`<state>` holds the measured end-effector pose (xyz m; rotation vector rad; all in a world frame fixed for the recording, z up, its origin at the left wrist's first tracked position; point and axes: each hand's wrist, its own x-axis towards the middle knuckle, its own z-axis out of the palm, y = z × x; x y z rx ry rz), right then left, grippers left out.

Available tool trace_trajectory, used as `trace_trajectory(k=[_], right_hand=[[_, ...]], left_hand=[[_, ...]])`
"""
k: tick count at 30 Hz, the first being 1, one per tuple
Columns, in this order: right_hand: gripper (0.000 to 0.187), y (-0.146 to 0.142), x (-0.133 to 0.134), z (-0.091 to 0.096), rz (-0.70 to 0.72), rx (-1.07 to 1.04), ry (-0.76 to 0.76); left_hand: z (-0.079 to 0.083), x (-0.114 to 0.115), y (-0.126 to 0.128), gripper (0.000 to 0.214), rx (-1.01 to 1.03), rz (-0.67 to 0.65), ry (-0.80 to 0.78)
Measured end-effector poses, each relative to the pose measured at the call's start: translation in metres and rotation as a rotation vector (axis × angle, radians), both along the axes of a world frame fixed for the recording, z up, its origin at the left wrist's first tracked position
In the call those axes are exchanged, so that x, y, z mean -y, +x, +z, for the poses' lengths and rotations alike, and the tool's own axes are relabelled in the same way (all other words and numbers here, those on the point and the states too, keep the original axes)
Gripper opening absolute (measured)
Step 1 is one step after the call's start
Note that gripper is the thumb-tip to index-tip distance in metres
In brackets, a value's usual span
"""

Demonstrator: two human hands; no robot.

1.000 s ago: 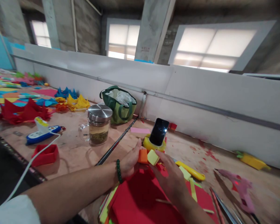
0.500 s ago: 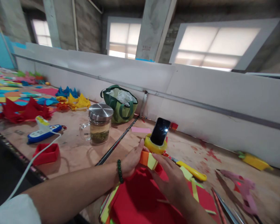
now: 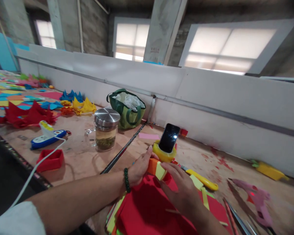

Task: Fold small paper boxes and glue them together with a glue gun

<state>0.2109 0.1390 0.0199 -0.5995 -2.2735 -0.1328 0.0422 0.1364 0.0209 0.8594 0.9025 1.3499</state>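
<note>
My left hand, with a green bead bracelet at the wrist, is closed around an orange foam piece. My right hand grips a pale yellow foam piece pressed against the orange one. Both pieces are held just above a stack of red foam sheets at the table's near edge. Right behind them a black phone leans in a yellow tape roll.
A glass jar with a steel lid and a green bag stand behind left. A red tray, a blue power strip with white cable, and coloured paper shapes lie left. A yellow cutter, pink glue gun and scissors lie right.
The yellow piece, apart and tilted a second ago, is now pressed against the orange piece. Both hands have closed in together; the view has drifted slightly.
</note>
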Motion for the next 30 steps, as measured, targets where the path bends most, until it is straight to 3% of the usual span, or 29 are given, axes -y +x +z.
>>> trace_trajectory(k=[4, 12, 23, 30], right_hand=[[0.048, -0.0009, 0.0006, -0.0025, 0.006, -0.011, 0.021], [0.045, -0.0024, 0.0025, 0.0005, 0.040, 0.019, 0.014], [0.063, -0.0057, 0.0016, 0.0015, -0.025, 0.113, 0.042], [0.064, -0.0038, 0.0053, 0.0031, -0.080, -0.021, -0.057]], left_hand=[[-0.0012, 0.0012, 0.0009, 0.061, 0.058, -0.060, -0.008], [-0.0037, 0.0032, 0.0025, 0.058, -0.014, -0.032, 0.085], [-0.0005, 0.0026, 0.0024, 0.053, 0.047, -0.073, 0.151], [0.0014, 0.0032, -0.0016, 0.052, -0.058, -0.059, 0.228]])
